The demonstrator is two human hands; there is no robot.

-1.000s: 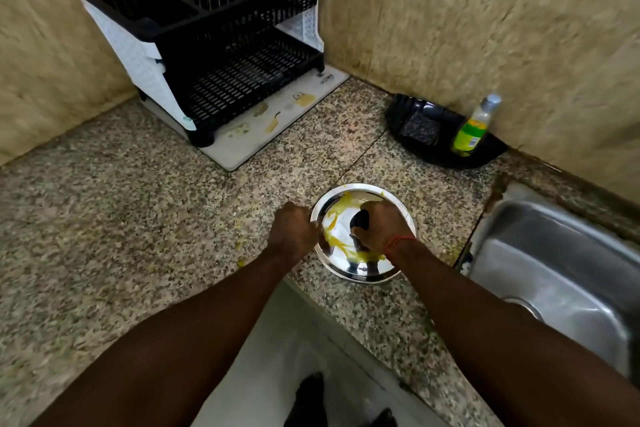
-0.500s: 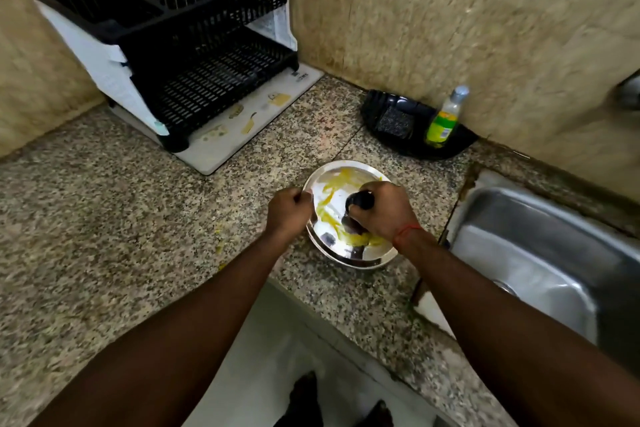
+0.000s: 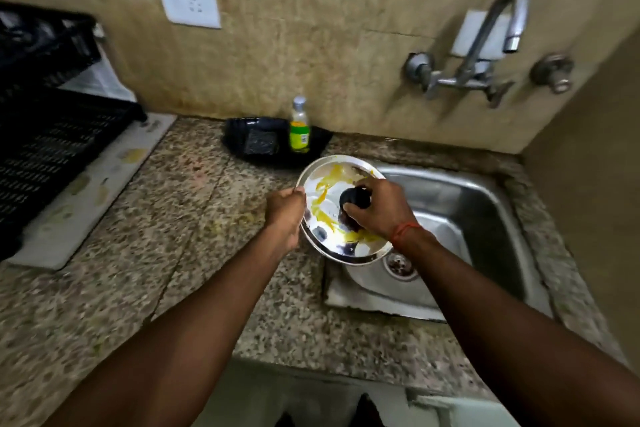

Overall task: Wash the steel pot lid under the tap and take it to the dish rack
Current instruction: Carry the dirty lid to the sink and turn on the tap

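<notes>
The steel pot lid (image 3: 327, 194), smeared with yellow residue, is held tilted in the air over the left edge of the steel sink (image 3: 485, 211). My right hand (image 3: 375, 208) grips its black knob. My left hand (image 3: 285, 210) pinches the lid's left rim. The tap (image 3: 498, 35) juts from the wall above the sink's far right, and no water runs from it. The black dish rack (image 3: 45, 121) stands at the far left on a white mat.
A black tray (image 3: 239, 135) with a scrub pad and a green-labelled soap bottle (image 3: 299, 126) sits against the wall behind the lid. Granite counter (image 3: 173, 236) spreads between rack and sink. A side wall closes the right end.
Both hands have lifted the lid off the counter and carried it right, to the sink's left edge. The view has swung right, bringing the tap in.
</notes>
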